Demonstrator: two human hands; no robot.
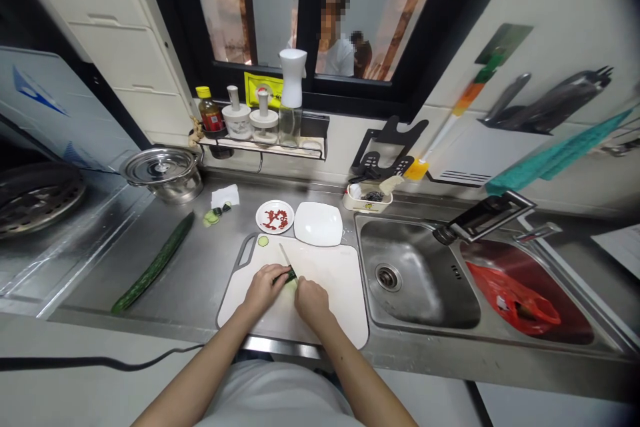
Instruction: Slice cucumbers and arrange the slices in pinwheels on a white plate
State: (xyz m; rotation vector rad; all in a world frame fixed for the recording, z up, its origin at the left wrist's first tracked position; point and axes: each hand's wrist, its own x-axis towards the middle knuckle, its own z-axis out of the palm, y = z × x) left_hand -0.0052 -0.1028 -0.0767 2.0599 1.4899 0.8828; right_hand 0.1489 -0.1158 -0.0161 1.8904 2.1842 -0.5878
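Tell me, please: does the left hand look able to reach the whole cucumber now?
Probably yes. Between the left hand and the whole cucumber I see only cutting board and flat counter, though the hand would first release the cucumber piece.

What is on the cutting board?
A cucumber slice, and a cucumber piece held by the left hand; the right hand holds a knife there. Whatever lies beneath the hands is covered.

This is a kitchen — a steel worktop carries a cutting board beneath the left hand and right hand, with a double sink to their right, a lidded pot ahead to their left, and a seasoning rack beyond them.
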